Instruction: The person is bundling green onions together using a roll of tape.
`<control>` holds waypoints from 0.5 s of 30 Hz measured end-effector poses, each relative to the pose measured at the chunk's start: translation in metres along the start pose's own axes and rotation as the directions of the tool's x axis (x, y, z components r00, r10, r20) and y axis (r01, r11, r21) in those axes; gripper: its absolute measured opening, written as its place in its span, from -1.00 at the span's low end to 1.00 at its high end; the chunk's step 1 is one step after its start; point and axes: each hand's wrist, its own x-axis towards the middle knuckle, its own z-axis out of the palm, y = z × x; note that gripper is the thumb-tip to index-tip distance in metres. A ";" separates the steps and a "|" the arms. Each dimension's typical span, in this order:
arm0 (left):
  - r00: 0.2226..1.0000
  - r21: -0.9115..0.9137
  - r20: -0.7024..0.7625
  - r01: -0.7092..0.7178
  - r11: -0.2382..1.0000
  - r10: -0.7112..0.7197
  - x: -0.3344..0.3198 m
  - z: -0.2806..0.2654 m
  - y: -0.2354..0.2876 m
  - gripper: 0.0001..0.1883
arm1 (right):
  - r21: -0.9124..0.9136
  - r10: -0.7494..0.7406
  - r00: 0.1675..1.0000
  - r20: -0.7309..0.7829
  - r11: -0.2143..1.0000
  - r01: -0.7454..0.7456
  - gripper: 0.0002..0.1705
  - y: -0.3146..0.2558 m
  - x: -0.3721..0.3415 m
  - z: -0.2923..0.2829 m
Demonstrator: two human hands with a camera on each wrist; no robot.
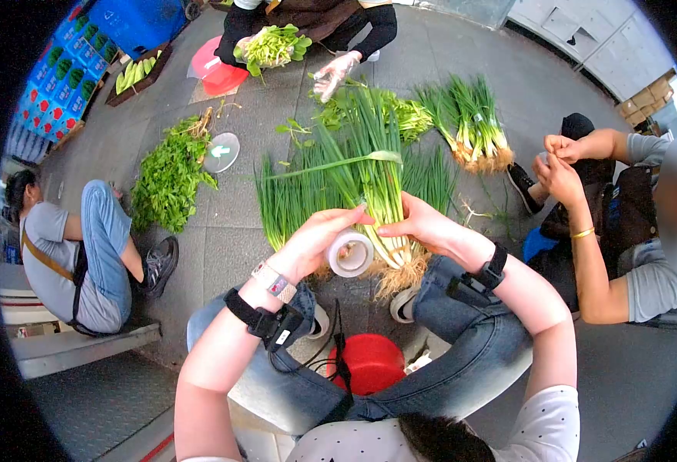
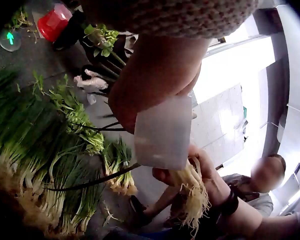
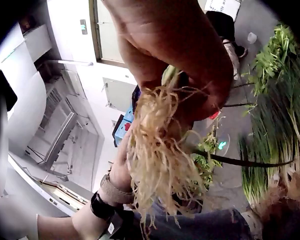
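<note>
Green onion bunch (image 1: 385, 189): up in front of me, btwn both hands, w/ roots (image 1: 402, 279) near my jeans (image 1: 473, 339) & green tops pointing away.
L arm (image 1: 227, 339): reaches fwd & in.
L hand (image 1: 325, 237): beside the white stems, thumb toward them.
R arm (image 1: 535, 308): bent, comes in from the R.
R hand (image 1: 431, 225): other side of the stems, thumb in front.
L grip: holds the roll of tape (image 1: 350, 272), tips close to the stems; can't tell if they press on them.
R grip: closed round the bunch, pretty narrow.
Look: long green leaves, pale stems, messy tan roots hanging loose. One long leaf (image 1: 327, 164) lies across the greens.
Nearby: more green onions (image 1: 277, 204) on the gray floor (image 1: 227, 204) behind the bunch; leafy greens (image 1: 170, 173) off to the L.
</note>
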 end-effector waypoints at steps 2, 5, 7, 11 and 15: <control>1.000 -0.044 0.016 0.018 0.999 -0.017 0.001 0.003 -0.002 -0.66 | -0.002 -0.008 1.000 0.020 1.000 0.008 -0.33 -0.001 0.001 0.000; 0.991 -0.103 0.113 0.079 0.992 -0.067 0.004 -0.002 -0.002 -0.65 | -0.105 -0.027 0.999 0.023 0.994 0.029 -0.29 -0.012 -0.006 0.010; 0.983 -0.096 0.157 0.114 0.989 -0.098 0.006 -0.006 -0.003 -0.65 | -0.205 -0.079 0.997 0.013 0.975 0.080 -0.25 -0.001 -0.001 0.007; 0.994 -0.108 0.055 0.103 0.989 -0.098 0.005 0.000 -0.003 -0.65 | -0.245 -0.107 0.994 -0.018 0.965 0.099 -0.32 -0.006 -0.003 0.009; 0.999 -0.176 -0.002 0.038 0.984 -0.039 -0.001 0.005 0.010 -0.66 | -0.033 -0.033 0.996 -0.085 0.999 0.031 -0.45 -0.006 -0.001 0.000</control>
